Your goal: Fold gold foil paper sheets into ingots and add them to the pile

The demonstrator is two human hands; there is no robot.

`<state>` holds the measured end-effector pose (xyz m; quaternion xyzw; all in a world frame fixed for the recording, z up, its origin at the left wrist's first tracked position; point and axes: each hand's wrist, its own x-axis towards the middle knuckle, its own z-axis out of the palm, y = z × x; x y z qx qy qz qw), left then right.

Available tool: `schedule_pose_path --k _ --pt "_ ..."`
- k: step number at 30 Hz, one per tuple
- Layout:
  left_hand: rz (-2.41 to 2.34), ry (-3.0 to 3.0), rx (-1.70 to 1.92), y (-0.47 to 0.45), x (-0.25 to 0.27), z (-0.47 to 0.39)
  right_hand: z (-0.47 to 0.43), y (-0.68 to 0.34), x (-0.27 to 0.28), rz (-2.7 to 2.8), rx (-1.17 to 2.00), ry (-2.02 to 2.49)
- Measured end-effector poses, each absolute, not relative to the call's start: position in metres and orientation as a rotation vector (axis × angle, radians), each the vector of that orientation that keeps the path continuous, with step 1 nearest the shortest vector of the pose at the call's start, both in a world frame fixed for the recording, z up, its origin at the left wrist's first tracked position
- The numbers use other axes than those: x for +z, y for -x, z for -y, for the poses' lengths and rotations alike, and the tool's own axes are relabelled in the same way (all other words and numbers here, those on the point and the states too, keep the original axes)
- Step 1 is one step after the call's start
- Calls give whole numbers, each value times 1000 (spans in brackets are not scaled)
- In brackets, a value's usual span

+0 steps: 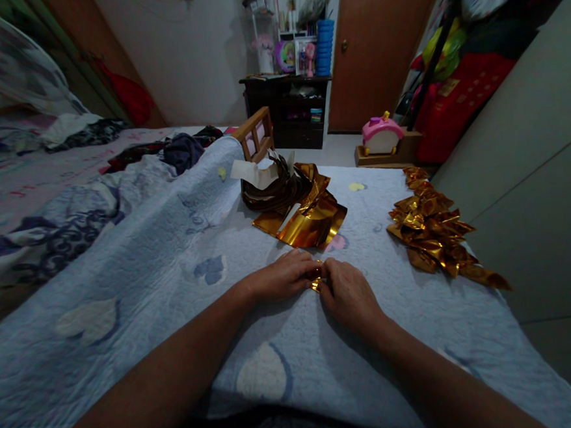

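Both hands meet over the light blue quilt, with a small piece of gold foil paper between them. My left hand pinches its left side, fingers closed. On the other side my right hand has its thumb and fingers closed on the same piece, most of which they hide. Just beyond lies a loose stack of gold foil sheets with dark and pale undersides, curled at the back. Over to the right is a heap of folded gold foil pieces, several of them pointed.
A wooden bed rail rises behind the stack. Rumpled clothes lie at the left, below a large fan. A pink toy stands past the quilt's far edge, and a pale cabinet borders the right.
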<state>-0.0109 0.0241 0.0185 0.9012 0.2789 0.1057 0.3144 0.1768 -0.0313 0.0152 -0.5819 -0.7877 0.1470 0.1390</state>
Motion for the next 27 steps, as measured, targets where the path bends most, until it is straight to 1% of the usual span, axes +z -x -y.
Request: schedule_pose_path --k 9,27 --pt "-763 -2391 279 9 18 -25 32 -178 15 2283 435 1658" --pt "-751 -2370 296 11 15 -24 31 -189 9 2325 486 1364"
